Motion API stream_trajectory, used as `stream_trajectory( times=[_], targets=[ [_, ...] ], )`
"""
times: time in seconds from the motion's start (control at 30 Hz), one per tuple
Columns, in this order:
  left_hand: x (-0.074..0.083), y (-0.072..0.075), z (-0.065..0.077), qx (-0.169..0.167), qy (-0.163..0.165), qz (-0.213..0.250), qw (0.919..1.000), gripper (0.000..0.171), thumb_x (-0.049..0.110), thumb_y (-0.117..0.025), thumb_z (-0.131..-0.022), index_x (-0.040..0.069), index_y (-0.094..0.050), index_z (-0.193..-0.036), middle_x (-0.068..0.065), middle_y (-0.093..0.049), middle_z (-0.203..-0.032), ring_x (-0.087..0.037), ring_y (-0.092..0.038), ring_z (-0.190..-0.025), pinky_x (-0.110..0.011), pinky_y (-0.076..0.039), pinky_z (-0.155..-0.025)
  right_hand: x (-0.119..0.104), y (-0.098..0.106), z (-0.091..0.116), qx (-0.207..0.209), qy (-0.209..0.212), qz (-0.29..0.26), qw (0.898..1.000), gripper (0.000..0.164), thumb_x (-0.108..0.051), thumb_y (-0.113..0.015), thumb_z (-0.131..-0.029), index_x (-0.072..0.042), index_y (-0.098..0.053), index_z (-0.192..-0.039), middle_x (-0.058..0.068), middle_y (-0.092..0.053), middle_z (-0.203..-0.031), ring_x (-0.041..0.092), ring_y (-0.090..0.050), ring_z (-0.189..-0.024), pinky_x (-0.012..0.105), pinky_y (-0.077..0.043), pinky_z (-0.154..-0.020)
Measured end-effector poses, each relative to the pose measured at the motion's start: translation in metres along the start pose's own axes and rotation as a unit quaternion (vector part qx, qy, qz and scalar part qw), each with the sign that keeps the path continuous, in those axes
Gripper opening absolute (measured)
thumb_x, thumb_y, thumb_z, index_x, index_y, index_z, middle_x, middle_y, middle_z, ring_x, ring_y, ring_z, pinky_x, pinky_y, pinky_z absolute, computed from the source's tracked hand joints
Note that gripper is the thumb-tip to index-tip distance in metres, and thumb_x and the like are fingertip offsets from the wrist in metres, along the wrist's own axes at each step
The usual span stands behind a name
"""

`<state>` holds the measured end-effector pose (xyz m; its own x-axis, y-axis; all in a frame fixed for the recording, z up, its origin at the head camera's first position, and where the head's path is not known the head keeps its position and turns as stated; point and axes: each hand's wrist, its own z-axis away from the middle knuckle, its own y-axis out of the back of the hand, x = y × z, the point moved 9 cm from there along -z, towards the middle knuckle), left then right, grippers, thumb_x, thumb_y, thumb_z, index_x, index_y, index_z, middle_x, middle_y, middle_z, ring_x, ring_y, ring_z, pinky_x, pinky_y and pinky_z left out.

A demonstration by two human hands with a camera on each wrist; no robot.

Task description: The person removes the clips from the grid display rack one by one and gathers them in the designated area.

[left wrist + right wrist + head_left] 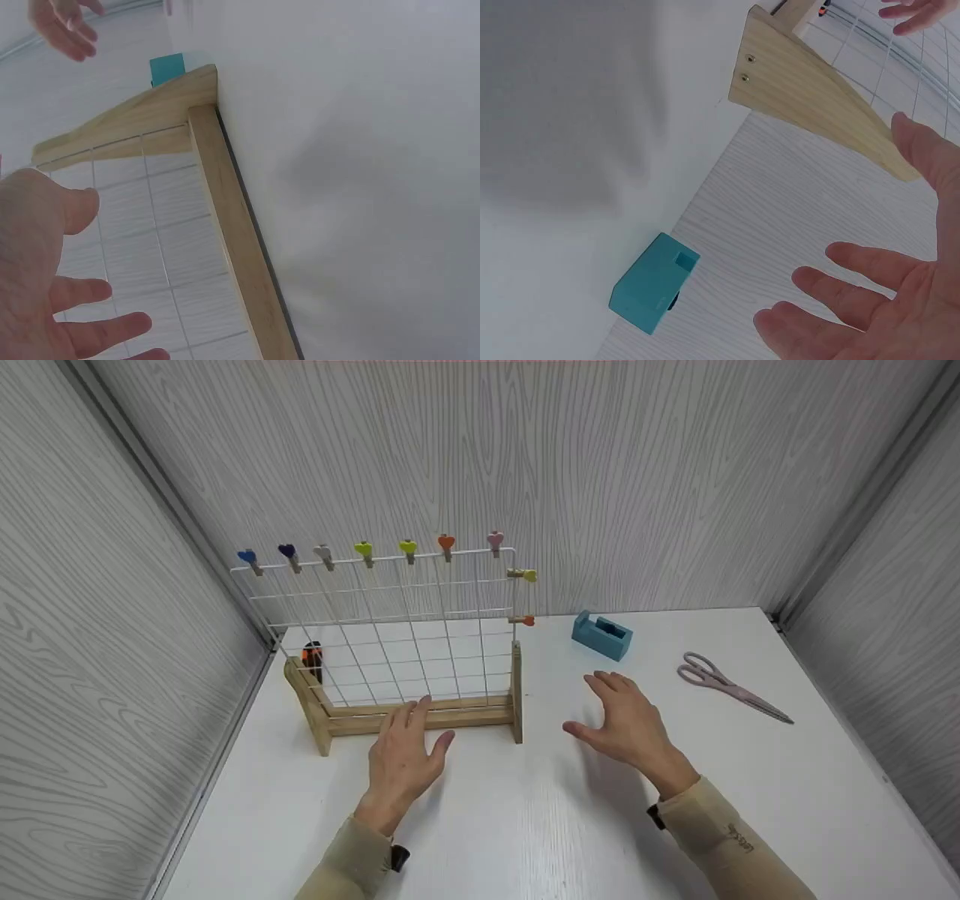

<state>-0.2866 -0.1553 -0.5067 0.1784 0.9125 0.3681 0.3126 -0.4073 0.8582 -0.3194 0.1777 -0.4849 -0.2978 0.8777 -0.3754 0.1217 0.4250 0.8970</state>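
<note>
A white wire grid (390, 622) stands in a wooden stand (420, 721) at the left of the table. Heart-topped clothespins (364, 552) in several colours line its top edge, and two more, one yellow (523, 575) and one orange-red (521, 621), clip to its right side. My left hand (405, 757) hovers before the stand's front bar, fingers extended and thumb spread, holding nothing. To the right of the stand, my right hand (626, 724) is held above the table with its fingers apart and nothing in them. A teal tape dispenser (602, 636) lies beyond it.
Pink-handled scissors (731, 686) lie on the right of the white table (540, 825). Behind the grid's left end is a black and orange object (313, 660), partly hidden by the wires. Wood-grain panels (600, 472) enclose the table at the back and both sides.
</note>
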Motion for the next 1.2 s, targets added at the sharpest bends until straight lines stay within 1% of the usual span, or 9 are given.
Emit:
stream_trajectory(
  times=[0.13, 0.3, 0.53, 0.67, 0.83, 0.97, 1.07, 1.13, 1.2],
  targets=[
    [-0.015, 0.008, 0.000, 0.024, 0.011, 0.013, 0.9996, 0.062, 0.039, -0.080, -0.104, 0.007, -0.063, -0.155, -0.022, -0.071, -0.147, -0.044, -0.069, -0.136, -0.060, -0.068, -0.098, -0.003, -0.006, -0.003, -0.001, -0.010, -0.024, 1.000, 0.075, -0.040, -0.090, -0.095, -0.001, -0.065, -0.154, 0.025, -0.066, -0.158, 0.048, -0.063, -0.148, 0.067, -0.055, -0.122],
    [-0.038, 0.020, -0.003, 0.033, 0.046, 0.020, 0.9982, 0.061, 0.036, -0.081, -0.104, 0.006, -0.064, -0.154, -0.024, -0.071, -0.147, -0.046, -0.069, -0.135, -0.063, -0.066, -0.102, -0.008, -0.012, -0.011, -0.008, -0.022, -0.060, 0.998, 0.067, -0.035, -0.089, -0.097, -0.003, -0.068, -0.152, 0.024, -0.072, -0.152, 0.047, -0.068, -0.142, 0.066, -0.056, -0.122],
    [-0.070, 0.038, -0.008, 0.063, 0.075, 0.040, 0.9943, 0.054, 0.031, -0.080, -0.105, 0.002, -0.067, -0.149, -0.027, -0.073, -0.140, -0.049, -0.071, -0.130, -0.064, -0.062, -0.106, -0.021, -0.015, -0.025, 0.000, -0.010, -0.113, 0.994, 0.058, -0.031, -0.089, -0.097, -0.004, -0.073, -0.145, 0.020, -0.079, -0.141, 0.041, -0.077, -0.128, 0.060, -0.066, -0.108],
    [-0.088, 0.046, -0.009, 0.081, 0.092, 0.066, 0.9903, 0.050, 0.027, -0.080, -0.105, 0.001, -0.069, -0.146, -0.027, -0.075, -0.134, -0.050, -0.074, -0.122, -0.063, -0.063, -0.098, -0.028, -0.020, -0.032, 0.001, -0.001, -0.158, 0.987, 0.054, -0.028, -0.088, -0.098, -0.004, -0.074, -0.144, 0.020, -0.079, -0.139, 0.039, -0.078, -0.124, 0.055, -0.070, -0.102],
    [-0.114, 0.055, -0.007, 0.097, 0.115, 0.112, 0.9823, 0.044, 0.021, -0.078, -0.106, 0.000, -0.069, -0.144, -0.027, -0.076, -0.136, -0.051, -0.073, -0.127, -0.065, -0.061, -0.102, -0.032, -0.028, -0.041, -0.008, -0.013, -0.222, 0.975, 0.054, -0.026, -0.086, -0.101, -0.004, -0.071, -0.148, 0.021, -0.075, -0.147, 0.040, -0.074, -0.133, 0.055, -0.068, -0.106],
    [-0.134, 0.065, -0.005, 0.125, 0.126, 0.143, 0.9737, 0.038, 0.014, -0.077, -0.106, -0.003, -0.071, -0.139, -0.029, -0.077, -0.130, -0.049, -0.075, -0.124, -0.061, -0.063, -0.099, -0.036, -0.033, -0.048, -0.014, -0.020, -0.264, 0.964, 0.057, -0.023, -0.085, -0.101, -0.004, -0.068, -0.152, 0.021, -0.072, -0.153, 0.040, -0.071, -0.139, 0.056, -0.067, -0.109],
    [-0.150, 0.072, -0.004, 0.138, 0.142, 0.165, 0.9661, 0.033, 0.012, -0.076, -0.105, -0.004, -0.074, -0.134, -0.029, -0.078, -0.128, -0.047, -0.076, -0.121, -0.030, -0.064, -0.091, -0.038, -0.037, -0.052, -0.021, -0.029, -0.277, 0.960, 0.058, -0.024, -0.084, -0.102, -0.005, -0.067, -0.154, 0.019, -0.070, -0.155, 0.039, -0.070, -0.142, 0.056, -0.066, -0.111],
    [-0.161, 0.077, -0.004, 0.142, 0.160, 0.178, 0.9605, 0.030, 0.013, -0.076, -0.105, -0.002, -0.076, -0.131, -0.027, -0.079, -0.127, -0.045, -0.077, -0.120, -0.010, -0.054, -0.086, -0.039, -0.040, -0.054, -0.028, -0.034, -0.282, 0.958, 0.059, -0.024, -0.084, -0.102, -0.006, -0.066, -0.155, 0.018, -0.070, -0.157, 0.039, -0.069, -0.144, 0.056, -0.065, -0.113],
    [-0.173, 0.081, -0.005, 0.149, 0.179, 0.187, 0.9544, 0.027, 0.015, -0.076, -0.105, -0.001, -0.077, -0.128, -0.026, -0.080, -0.126, -0.041, -0.078, -0.118, 0.001, -0.042, -0.080, -0.039, -0.044, -0.055, -0.033, -0.039, -0.287, 0.956, 0.060, -0.024, -0.084, -0.102, -0.006, -0.066, -0.155, 0.017, -0.069, -0.158, 0.039, -0.067, -0.146, 0.056, -0.064, -0.114]
  ],
)
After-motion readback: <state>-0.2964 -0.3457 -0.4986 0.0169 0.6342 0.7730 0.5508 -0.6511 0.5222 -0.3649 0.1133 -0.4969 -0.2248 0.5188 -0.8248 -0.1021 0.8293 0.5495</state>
